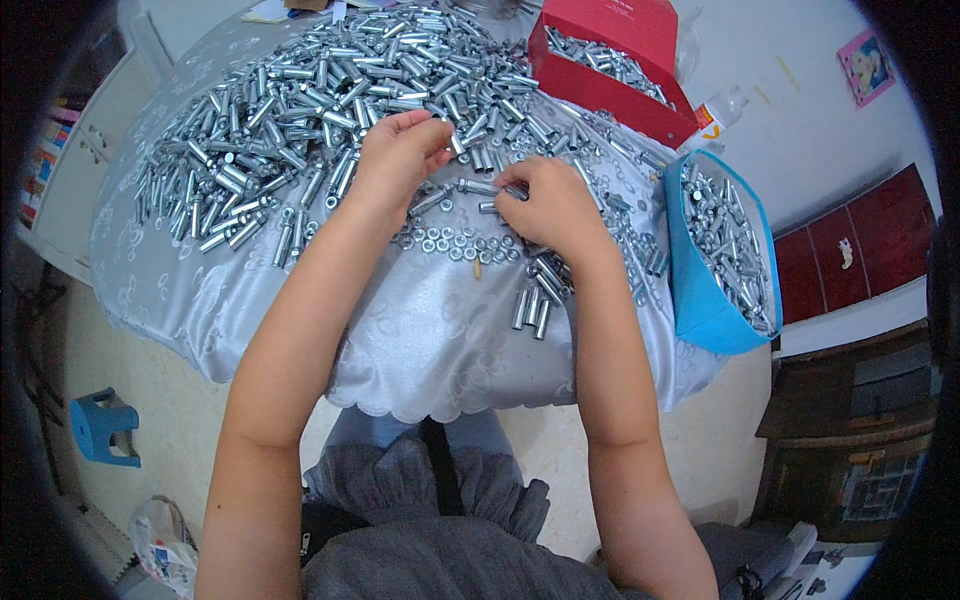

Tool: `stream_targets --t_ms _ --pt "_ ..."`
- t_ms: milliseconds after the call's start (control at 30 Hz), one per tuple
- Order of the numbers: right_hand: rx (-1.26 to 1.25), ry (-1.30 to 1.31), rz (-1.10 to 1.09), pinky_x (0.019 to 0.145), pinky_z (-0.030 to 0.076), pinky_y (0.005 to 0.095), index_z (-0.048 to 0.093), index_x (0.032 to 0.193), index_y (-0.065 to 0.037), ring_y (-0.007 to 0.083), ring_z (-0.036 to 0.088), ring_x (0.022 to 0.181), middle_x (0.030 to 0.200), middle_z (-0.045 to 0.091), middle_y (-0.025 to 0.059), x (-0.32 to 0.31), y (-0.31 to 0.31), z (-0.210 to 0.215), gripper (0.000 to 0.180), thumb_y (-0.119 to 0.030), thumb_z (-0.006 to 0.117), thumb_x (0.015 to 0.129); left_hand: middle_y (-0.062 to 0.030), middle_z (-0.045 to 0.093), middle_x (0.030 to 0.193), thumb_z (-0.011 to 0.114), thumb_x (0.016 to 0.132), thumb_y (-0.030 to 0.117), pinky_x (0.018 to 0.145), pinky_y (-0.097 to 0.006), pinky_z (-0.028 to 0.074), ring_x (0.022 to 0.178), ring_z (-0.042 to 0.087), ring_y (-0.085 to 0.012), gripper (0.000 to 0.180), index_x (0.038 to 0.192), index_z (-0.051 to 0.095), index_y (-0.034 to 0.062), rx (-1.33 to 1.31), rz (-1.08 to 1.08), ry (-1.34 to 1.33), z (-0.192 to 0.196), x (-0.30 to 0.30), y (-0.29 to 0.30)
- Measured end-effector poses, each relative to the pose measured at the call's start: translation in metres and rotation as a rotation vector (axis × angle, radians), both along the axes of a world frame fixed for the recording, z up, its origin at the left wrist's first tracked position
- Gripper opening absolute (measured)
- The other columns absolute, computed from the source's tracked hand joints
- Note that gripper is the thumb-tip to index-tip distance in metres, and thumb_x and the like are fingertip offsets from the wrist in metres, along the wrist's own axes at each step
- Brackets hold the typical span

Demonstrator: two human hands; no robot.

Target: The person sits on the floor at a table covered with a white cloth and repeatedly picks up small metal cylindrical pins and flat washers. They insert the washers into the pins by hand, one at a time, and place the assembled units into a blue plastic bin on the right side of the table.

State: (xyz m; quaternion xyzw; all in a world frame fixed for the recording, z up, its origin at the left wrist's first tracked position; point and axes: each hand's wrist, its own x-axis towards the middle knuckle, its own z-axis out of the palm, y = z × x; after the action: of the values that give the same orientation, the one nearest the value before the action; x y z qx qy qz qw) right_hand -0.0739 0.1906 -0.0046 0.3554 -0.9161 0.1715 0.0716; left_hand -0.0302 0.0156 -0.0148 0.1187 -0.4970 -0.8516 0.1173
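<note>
A big heap of silver metal anchor bolts (400,60) covers the far part of the table. My left hand (398,155) is at the heap's near edge, with thumb and fingers pinched on a small silver bolt (457,146). To its right, my right hand (550,205) curls its fingers closed on another silver bolt (512,190), whose shape is partly hidden by the fingers. Between and just nearer than the hands, small silver nuts (455,240) lie in rough rows. Several bolts (538,308) lie together below my right wrist.
At the right edge stands a blue fabric bin (680,280) full of bolts. Behind it are a red box (610,85) holding more bolts and a plastic bottle (720,112). A shiny grey cloth (430,350) drapes over the table's near edge. A blue stool (105,428) stands at left.
</note>
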Motion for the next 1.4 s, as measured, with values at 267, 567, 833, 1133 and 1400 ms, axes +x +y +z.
stream_targets --t_ms 267,567,833,1133,1400 --pt "0.006 0.014 0.087 0.086 0.040 0.0402 0.065 0.092 -0.002 0.0328 0.054 0.092 0.097 0.060 0.0168 0.007 0.004 -0.006 0.034 -0.023 0.056 0.066 -0.0045 0.056 0.086 0.063 0.076 0.009 0.071 -0.026 0.044 0.078 0.054 -0.0124 0.034 0.104 0.045 0.0004 -0.019 -0.005 -0.006 -0.004 -0.002 -0.001" --pt "-0.001 -0.275 -0.066 0.098 0.025 0.0394 0.060 0.106 -0.002 0.0322 0.038 0.112 0.118 0.051 0.0126 0.014 -0.001 0.000 0.046 -0.034 0.059 0.071 -0.0043 0.057 0.086 0.063 0.077 0.010 0.070 -0.025 0.044 0.077 0.055 -0.0117 0.033 0.104 0.046 0.0009 -0.035 0.017 -0.017 -0.006 -0.003 0.002" --pt "-0.059 -0.262 -0.126 0.097 0.025 0.0422 0.060 0.098 0.005 0.0336 0.037 0.110 0.124 0.044 0.0133 0.017 -0.007 -0.001 0.047 -0.034 0.059 0.074 -0.0048 0.057 0.088 0.064 0.076 0.011 0.069 -0.024 0.044 0.079 0.054 -0.0109 0.037 0.106 0.046 0.0006 -0.162 0.082 -0.032 -0.003 -0.004 0.004" --pt "-0.324 0.239 -0.004 0.092 0.031 0.0391 0.057 0.101 0.006 0.0316 0.040 0.103 0.118 0.047 0.0125 0.007 0.006 0.007 0.037 -0.019 0.060 0.074 -0.0060 0.056 0.094 0.064 0.073 0.004 0.075 -0.024 0.045 0.084 0.056 -0.0128 0.038 0.106 0.046 0.0010 -0.640 0.186 0.263 -0.017 -0.008 0.009" --pt "-0.388 0.300 0.245 0.087 0.037 0.0361 0.060 0.096 0.003 0.0295 0.045 0.095 0.110 0.054 0.0098 0.009 0.005 0.011 0.026 -0.014 0.058 0.076 -0.0101 0.057 0.084 0.060 0.071 0.002 0.075 -0.030 0.045 0.082 0.057 -0.0205 0.033 0.101 0.046 0.0002 -0.997 0.266 0.370 -0.010 0.001 0.018"
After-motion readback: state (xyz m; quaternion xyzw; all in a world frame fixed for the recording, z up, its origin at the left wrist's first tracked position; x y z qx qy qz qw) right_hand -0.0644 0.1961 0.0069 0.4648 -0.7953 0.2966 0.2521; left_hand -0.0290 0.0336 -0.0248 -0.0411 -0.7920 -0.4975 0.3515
